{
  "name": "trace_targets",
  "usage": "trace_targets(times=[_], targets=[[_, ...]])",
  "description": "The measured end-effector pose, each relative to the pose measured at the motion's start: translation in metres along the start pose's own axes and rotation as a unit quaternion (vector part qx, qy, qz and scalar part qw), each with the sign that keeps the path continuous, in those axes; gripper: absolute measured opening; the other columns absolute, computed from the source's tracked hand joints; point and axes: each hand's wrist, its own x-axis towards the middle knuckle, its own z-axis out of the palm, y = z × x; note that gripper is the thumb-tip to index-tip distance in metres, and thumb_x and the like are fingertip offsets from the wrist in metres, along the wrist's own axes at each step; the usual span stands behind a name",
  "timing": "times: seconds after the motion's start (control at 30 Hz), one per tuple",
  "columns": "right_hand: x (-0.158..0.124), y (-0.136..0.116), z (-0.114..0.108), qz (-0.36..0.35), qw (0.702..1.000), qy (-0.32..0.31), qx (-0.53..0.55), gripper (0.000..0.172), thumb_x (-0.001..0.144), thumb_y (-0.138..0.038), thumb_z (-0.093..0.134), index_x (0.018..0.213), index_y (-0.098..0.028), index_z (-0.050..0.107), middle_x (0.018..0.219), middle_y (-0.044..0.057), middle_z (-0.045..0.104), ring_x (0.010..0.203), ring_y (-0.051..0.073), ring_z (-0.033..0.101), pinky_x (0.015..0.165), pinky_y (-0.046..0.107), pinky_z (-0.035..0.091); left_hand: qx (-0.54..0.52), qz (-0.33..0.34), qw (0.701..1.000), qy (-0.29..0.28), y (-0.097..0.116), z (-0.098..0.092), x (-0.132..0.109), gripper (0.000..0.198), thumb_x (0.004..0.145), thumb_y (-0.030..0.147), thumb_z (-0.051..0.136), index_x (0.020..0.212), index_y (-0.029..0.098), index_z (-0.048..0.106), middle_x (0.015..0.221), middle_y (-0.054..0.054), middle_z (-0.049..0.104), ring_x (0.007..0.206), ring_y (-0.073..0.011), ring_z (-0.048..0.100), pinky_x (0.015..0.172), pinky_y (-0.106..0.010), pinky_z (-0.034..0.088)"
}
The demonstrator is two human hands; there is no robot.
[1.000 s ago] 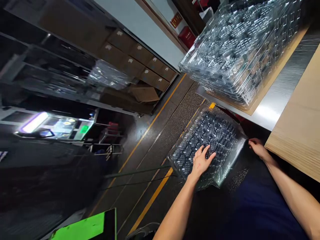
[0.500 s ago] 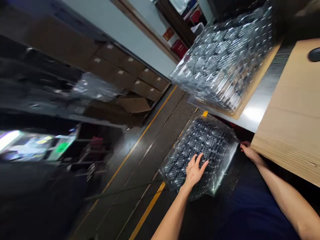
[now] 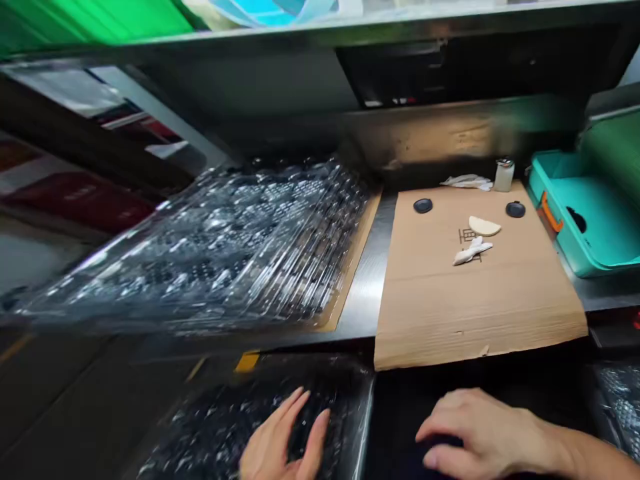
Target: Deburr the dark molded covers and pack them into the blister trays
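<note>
Head view, and I have the left hand [image 3: 280, 443] low, just past six o'clock: fingers spread, thumb wide, over the plastic-wrapped tray [image 3: 215, 427] at seven. Blur hides whether the palm actually presses it. Between four and five, the right hand [image 3: 480, 430] hangs half-curled, thumb apart from the fingers, nothing visible in the gap.

That tray, pocketed and shiny, sits below the bench edge. I'd judge it light, thin-walled and springy, slick under its loose clear film, easily dented in the middle. I'd want both hands at opposite rims, gripping plastic beneath the film rather than the film alone.

Up a level on the metal bench [image 3: 367, 293]: a glossy stack of clear trays [image 3: 225, 247] at nine o'clock, likely prone to sliding, and a cardboard sheet [image 3: 465, 300] between three and four. On the sheet, towards three, lie a cream half-round piece [image 3: 484, 227] and a white scrap [image 3: 471, 251]. Beyond, a teal bin [image 3: 570, 260] holds the far right at three; a small bottle [image 3: 504, 175] stands at half past two.
</note>
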Motion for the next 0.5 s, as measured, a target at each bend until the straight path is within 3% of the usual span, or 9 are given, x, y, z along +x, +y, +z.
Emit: trace_targets(times=[0.07, 0.13, 0.2, 0.27, 0.33, 0.4, 0.5], targets=[[-0.001, 0.000, -0.044, 0.000, 0.991, 0.111, -0.077, 0.028, 0.102, -0.037, 0.054, 0.118, -0.026, 0.073, 0.098, 0.006, 0.075, 0.090, 0.020, 0.069, 0.085, 0.031, 0.052, -0.119, 0.020, 0.992, -0.047, 0.056, 0.027, 0.038, 0.042, 0.071, 0.050, 0.076, 0.110, 0.034, 0.074, 0.125, -0.008, 0.073, 0.124, -0.0362, 0.064, 0.124, -0.051, 0.035], [0.014, 0.011, -0.085, 0.014, 0.963, 0.215, -0.161, 0.026, 0.103, -0.031, 0.051, 0.113, -0.025, 0.074, 0.099, 0.008, 0.074, 0.091, 0.021, 0.066, 0.086, 0.033, 0.051, -0.170, 0.087, 0.975, -0.111, 0.105, 0.059, 0.074, 0.043, 0.070, 0.048, 0.079, 0.111, 0.033, 0.077, 0.127, -0.008, 0.073, 0.125, -0.0355, 0.063, 0.123, -0.050, 0.036], [0.035, 0.028, -0.123, 0.045, 0.926, 0.281, -0.250, 0.028, 0.104, -0.026, 0.047, 0.117, -0.024, 0.072, 0.113, 0.010, 0.073, 0.105, 0.024, 0.062, 0.095, 0.039, 0.049, -0.127, 0.173, 0.964, -0.154, 0.145, 0.091, 0.105, 0.050, 0.079, 0.049, 0.072, 0.125, 0.031, 0.074, 0.145, -0.010, 0.064, 0.140, -0.0349, 0.053, 0.125, -0.051, 0.031], [0.056, 0.050, -0.153, 0.087, 0.889, 0.299, -0.337, 0.032, 0.101, -0.022, 0.050, 0.128, -0.024, 0.068, 0.135, 0.011, 0.066, 0.122, 0.029, 0.054, 0.103, 0.047, 0.045, -0.020, 0.220, 0.957, -0.187, 0.173, 0.120, 0.128, 0.057, 0.090, 0.049, 0.060, 0.142, 0.027, 0.064, 0.163, -0.011, 0.046, 0.154, -0.0369, 0.035, 0.126, -0.060, 0.022], [0.074, 0.070, -0.173, 0.132, 0.867, 0.264, -0.402, 0.039, 0.098, -0.021, 0.054, 0.136, -0.023, 0.062, 0.146, 0.013, 0.058, 0.130, 0.034, 0.048, 0.104, 0.054, 0.043, 0.096, 0.235, 0.940, -0.226, 0.187, 0.141, 0.144, 0.061, 0.097, 0.049, 0.049, 0.153, 0.026, 0.054, 0.170, -0.012, 0.032, 0.159, -0.0398, 0.022, 0.123, -0.069, 0.016], [0.089, 0.087, -0.183, 0.161, 0.860, 0.214, -0.435, 0.035, 0.098, -0.023, 0.056, 0.132, -0.019, 0.064, 0.137, 0.016, 0.063, 0.129, 0.037, 0.050, 0.104, 0.060, 0.041, 0.173, 0.249, 0.918, -0.255, 0.186, 0.153, 0.155, 0.062, 0.099, 0.052, 0.042, 0.156, 0.028, 0.048, 0.172, -0.011, 0.028, 0.159, -0.0402, 0.021, 0.122, -0.071, 0.016], [0.107, 0.104, -0.196, 0.157, 0.864, 0.177, -0.445, 0.023, 0.099, -0.031, 0.060, 0.113, -0.016, 0.069, 0.118, 0.015, 0.070, 0.122, 0.034, 0.055, 0.106, 0.059, 0.039, 0.207, 0.263, 0.905, -0.263, 0.168, 0.158, 0.169, 0.064, 0.099, 0.056, 0.039, 0.157, 0.029, 0.047, 0.172, -0.008, 0.028, 0.159, -0.0390, 0.023, 0.123, -0.069, 0.020]])
